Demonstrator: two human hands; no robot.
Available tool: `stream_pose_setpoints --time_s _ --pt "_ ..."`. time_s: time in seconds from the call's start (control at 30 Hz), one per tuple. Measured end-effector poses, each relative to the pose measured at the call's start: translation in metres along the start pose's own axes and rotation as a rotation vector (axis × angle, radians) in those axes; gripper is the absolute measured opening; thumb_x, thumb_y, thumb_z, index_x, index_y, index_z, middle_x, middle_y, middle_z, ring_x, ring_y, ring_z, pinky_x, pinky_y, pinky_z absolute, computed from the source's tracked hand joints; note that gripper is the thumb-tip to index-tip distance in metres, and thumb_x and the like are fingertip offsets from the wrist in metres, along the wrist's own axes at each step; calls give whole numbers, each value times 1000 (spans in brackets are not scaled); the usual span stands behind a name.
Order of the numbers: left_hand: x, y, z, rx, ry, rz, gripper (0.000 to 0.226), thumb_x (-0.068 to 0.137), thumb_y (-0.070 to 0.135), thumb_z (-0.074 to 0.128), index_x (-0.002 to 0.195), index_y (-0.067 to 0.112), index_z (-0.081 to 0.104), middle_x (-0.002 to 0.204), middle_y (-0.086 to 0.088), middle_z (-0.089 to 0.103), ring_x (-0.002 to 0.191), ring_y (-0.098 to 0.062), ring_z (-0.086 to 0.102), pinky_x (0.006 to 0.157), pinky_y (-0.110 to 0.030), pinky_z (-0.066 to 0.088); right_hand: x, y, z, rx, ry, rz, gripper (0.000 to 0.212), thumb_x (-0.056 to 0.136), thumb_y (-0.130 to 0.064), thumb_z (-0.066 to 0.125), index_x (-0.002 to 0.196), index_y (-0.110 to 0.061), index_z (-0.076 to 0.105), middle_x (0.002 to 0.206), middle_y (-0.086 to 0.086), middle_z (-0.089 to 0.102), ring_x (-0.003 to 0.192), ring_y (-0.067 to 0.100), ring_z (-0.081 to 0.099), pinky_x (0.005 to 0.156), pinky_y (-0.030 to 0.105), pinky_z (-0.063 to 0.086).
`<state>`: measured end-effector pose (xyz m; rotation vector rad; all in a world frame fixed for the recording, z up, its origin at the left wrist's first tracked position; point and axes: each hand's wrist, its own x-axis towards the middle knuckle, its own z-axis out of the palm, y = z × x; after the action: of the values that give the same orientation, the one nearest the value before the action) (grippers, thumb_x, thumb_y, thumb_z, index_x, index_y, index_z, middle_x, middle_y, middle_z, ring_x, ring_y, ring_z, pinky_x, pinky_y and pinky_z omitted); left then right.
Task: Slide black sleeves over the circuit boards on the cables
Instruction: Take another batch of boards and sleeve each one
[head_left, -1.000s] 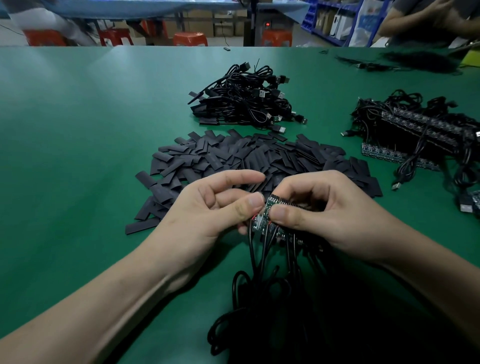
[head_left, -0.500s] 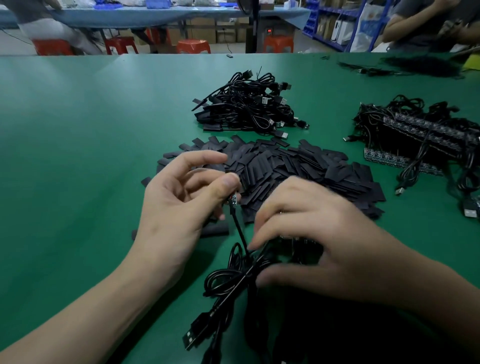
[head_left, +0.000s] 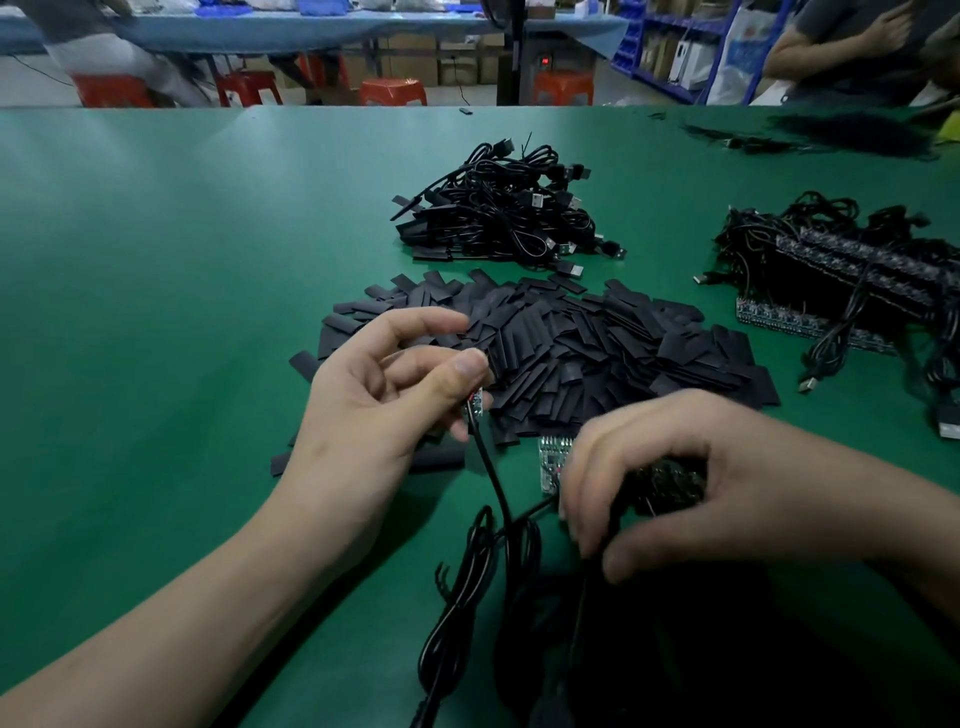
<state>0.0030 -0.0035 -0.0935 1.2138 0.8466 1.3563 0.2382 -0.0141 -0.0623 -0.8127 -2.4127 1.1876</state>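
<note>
The left hand (head_left: 384, 395) and the right hand (head_left: 675, 478) are both bare, and the left forearm (head_left: 208, 597) and right forearm (head_left: 883, 519) behind them are uncovered as far back as the picture shows. The left thumbnail (head_left: 470, 364) is cut short with a rounded edge. Faint creases cross the left wrist (head_left: 332, 467) just behind the hand. Low, smooth knuckles (head_left: 691, 415) ridge the back of the right hand.

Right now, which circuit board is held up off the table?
The circuit board pinched by the left hand, its cable hanging below; the other board, by the right hand, lies on the table.
</note>
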Motion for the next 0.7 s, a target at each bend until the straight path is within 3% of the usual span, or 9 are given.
stream_pose_setpoints --time_s 0.17,0.27,0.33,0.43,0.57,0.63,0.7 --pt "-3 5 5 -184 -109 -69 23 67 19 87 83 33 79 70 2 71 57 -7 66 48 -16 50 4 -3 7 -188 -53 66 7 88 -36 80 92 -32 75 102 -18 70 104 6 68 91 24 50" --pt "-6 8 9 -217 -172 -63 20 67 23 81 84 33 79 70 1 72 59 -8 68 50 -16 51 4 -8 11 -197 56 60 13 92 -43 74 100 -32 73 103 -17 70 104 6 68 90 25 50" --pt "-7 7 9 -191 -198 -40 27 67 14 86 85 32 78 72 0 73 61 -9 70 54 -17 54 6 -11 17 -244 131 45 19 92 -45 72 103 -30 73 104 -15 69 106 6 66 90 28 50" --pt "-8 3 10 -84 -172 20 21 68 20 81 86 31 78 73 -1 71 65 -14 70 61 -23 57 13 -15 31 -312 183 11 17 91 -45 74 98 -30 76 101 -16 70 105 4 65 89 28 49" --pt "-11 5 5 188 -177 92 22 77 39 76 97 32 74 73 3 68 64 -9 62 61 -20 52 15 -14 34 -212 228 56 10 93 -36 74 86 -28 76 85 -13 72 82 6 68 73 24 52" --pt "-11 10 -1 509 -245 164 31 80 56 70 104 36 68 70 5 64 60 -7 58 59 -21 46 12 -10 28 -142 219 120 11 93 -36 73 85 -30 76 82 -11 74 77 9 70 71 32 54" --pt "-10 14 -7 902 -400 215 49 75 76 64 111 43 59 67 9 66 56 -4 59 57 -23 44 8 -6 23 -72 212 149 13 96 -29 71 83 -29 76 79 -10 75 74 6 71 68 26 54"
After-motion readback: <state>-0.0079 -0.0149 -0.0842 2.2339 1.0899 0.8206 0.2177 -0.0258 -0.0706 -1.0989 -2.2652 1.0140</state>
